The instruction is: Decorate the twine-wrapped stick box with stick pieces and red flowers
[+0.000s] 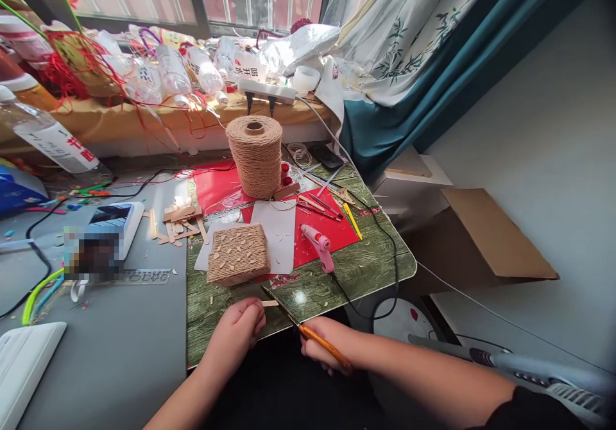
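Note:
My left hand [243, 324] is closed round a thin wooden craft stick [269, 303], whose pale end sticks out to the right. In my right hand [327, 346] is a pair of scissors [308, 332] with orange handles. The blades point up and left, close by the stick's end; whether they touch it I cannot tell. Just beyond my hands sits a twine-wrapped box [238, 253] with several small pale wooden chips on its top. A pink glue gun [317, 244] rests to the right of the box.
Behind the box stands a large twine spool [254, 157]. Loose craft sticks [180, 221] lie to its left. A yellow craft knife [353, 220] is on red paper [308, 244]. The glue gun's black cord [395, 269] loops over the table's right edge. A phone [110, 231] lies left.

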### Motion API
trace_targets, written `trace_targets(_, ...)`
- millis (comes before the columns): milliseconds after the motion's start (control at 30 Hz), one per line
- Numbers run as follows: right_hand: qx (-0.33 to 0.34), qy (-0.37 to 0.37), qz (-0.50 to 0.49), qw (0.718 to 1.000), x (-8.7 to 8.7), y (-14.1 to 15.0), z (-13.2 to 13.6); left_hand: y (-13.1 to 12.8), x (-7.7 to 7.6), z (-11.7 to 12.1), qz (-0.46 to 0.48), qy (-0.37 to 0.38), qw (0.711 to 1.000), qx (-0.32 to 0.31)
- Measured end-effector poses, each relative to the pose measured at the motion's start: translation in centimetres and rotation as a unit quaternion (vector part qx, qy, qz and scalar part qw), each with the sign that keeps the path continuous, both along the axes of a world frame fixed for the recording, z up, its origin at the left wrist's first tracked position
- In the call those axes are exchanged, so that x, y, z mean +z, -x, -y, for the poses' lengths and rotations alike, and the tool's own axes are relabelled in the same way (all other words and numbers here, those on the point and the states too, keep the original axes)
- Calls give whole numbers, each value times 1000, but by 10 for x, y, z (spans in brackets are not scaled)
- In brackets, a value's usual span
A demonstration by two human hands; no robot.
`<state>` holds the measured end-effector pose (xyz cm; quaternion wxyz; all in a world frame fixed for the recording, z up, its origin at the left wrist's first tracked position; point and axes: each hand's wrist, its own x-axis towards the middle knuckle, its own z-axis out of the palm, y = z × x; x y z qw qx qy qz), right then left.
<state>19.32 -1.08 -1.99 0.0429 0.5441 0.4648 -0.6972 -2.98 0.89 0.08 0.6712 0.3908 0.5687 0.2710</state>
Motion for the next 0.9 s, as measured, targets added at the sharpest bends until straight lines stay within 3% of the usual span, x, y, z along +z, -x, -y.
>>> trace_targets(100,-28,51,-57,997,4,-2,-4,1,-1,1,3,-7,1000,5)
trace_targets(300,31,-61,-258,964,13,-21,-2,1,-1,5,-4,-21,999,26)
trace_targets(567,24,-93,-228,969,15,-16,6,-2,1,9,-19,-45,998,34)
trace_targets(733,3,-109,-220,969,14,-11,13,-2,0,10,-64,-77,992,-76)
trace_targets(900,-5,-162,-217,963,12,-8,20,-6,9,11,-114,-125,971,-171)
